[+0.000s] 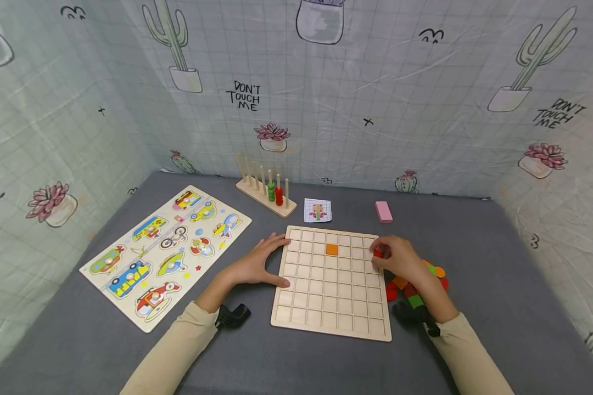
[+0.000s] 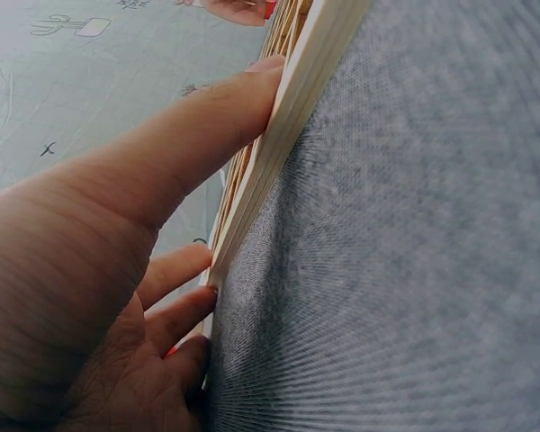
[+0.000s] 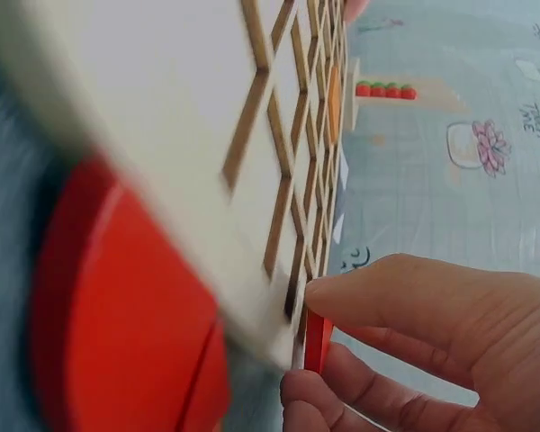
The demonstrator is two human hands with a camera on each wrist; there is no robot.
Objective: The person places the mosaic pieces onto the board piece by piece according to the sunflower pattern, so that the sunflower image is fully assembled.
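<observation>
A wooden grid board (image 1: 328, 302) lies on the grey table, with an orange square tile (image 1: 331, 249) in one cell of its upper part. My left hand (image 1: 258, 264) rests against the board's left edge, thumb and fingers spread apart; in the left wrist view the thumb (image 2: 220, 117) touches the rim. My right hand (image 1: 400, 258) pinches a small red piece (image 3: 316, 342) between thumb and fingers at the board's right edge. The fingers hide part of its outline. Beneath and beside the right wrist lie several loose red, green and orange pieces (image 1: 415, 300).
To the left is a vehicle puzzle board (image 1: 165, 258). Behind the grid board stand a peg rack (image 1: 267, 197) with green and red beads, a printed pattern card (image 1: 318, 210) and a pink block (image 1: 383, 212). A patterned curtain (image 1: 346, 109) hangs behind the table.
</observation>
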